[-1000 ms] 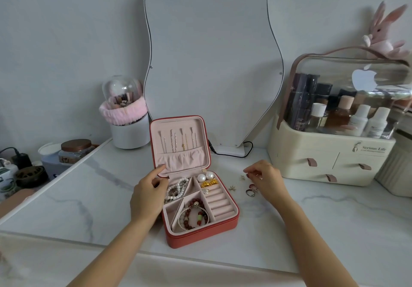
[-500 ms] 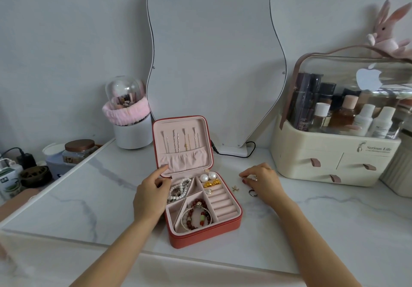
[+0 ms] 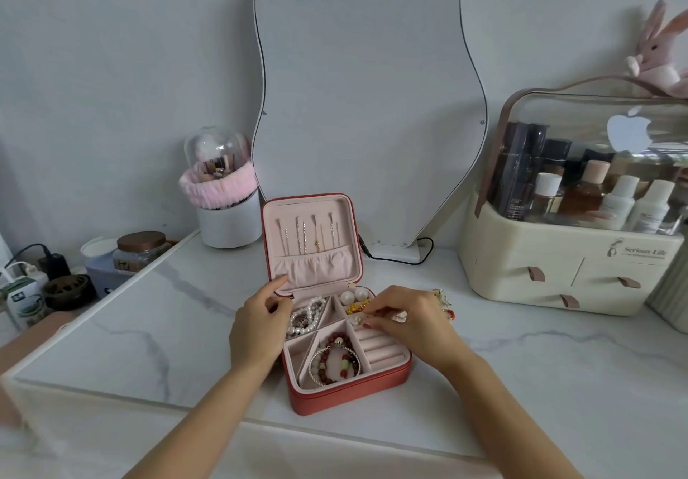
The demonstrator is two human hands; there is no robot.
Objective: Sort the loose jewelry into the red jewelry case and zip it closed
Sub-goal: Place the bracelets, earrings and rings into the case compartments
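Note:
The red jewelry case [image 3: 350, 391] lies open on the marble table, its pink lid [image 3: 311, 242] upright with several pins in it. Its compartments hold a pearl bracelet [image 3: 305, 316], pearl earrings [image 3: 353, 295], gold pieces [image 3: 356, 307] and a red bead bracelet [image 3: 337, 361]. My left hand [image 3: 257, 329] rests against the case's left side, thumb at the lid's lower edge. My right hand [image 3: 409, 320] reaches over the ring rolls [image 3: 379, 348], its fingertips pinching a small piece of jewelry. Loose jewelry [image 3: 443, 301] lies on the table just behind that hand.
A wavy mirror [image 3: 368, 99] leans against the wall behind the case, its cable [image 3: 402, 259] on the table. A cream cosmetics organizer [image 3: 566, 270] stands at the right, a brush holder [image 3: 227, 214] at the back left, jars and plugs off the left edge.
My right hand left the table beside the case and moved left over the case with a small piece pinched in its fingers. My left hand stayed at the case's side.

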